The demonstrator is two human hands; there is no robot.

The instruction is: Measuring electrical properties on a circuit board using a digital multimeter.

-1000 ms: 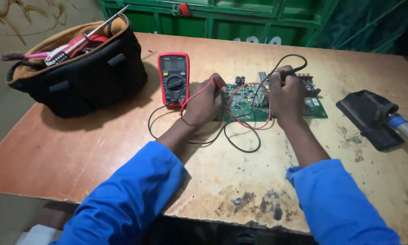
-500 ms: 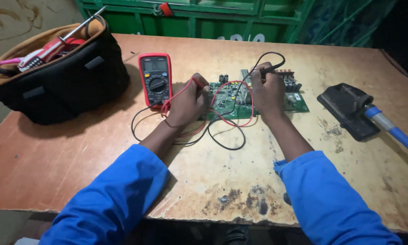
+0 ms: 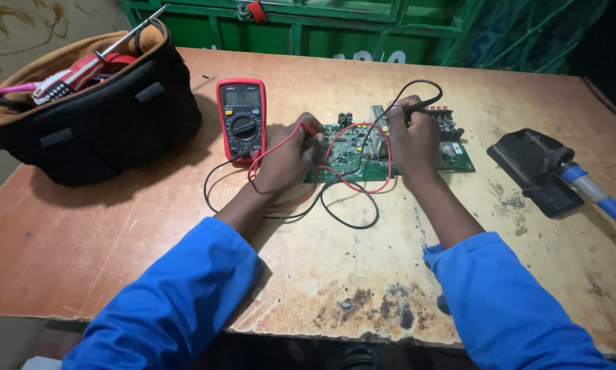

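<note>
While both probes touch the board [image 3: 363,154] at mid-table, steady tips matter: left hand [image 3: 287,159] pinches the red probe [image 3: 309,129], right hand [image 3: 412,140] grips the black probe [image 3: 417,106]. Red meter [image 3: 241,118] lies just left of the board. Black tool bag [image 3: 95,116] far left; no labels legible.

Red multimeter [image 3: 241,118], green circuit board [image 3: 363,147], black bag [image 3: 102,116], blue sleeves [image 3: 178,301], perhaps blue-handled soldering iron [image 3: 599,195].

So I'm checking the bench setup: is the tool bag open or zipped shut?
Open. The black tool bag gapes at the top, its tan lining showing, and a screwdriver and other tool handles stick out of the mouth.
</note>
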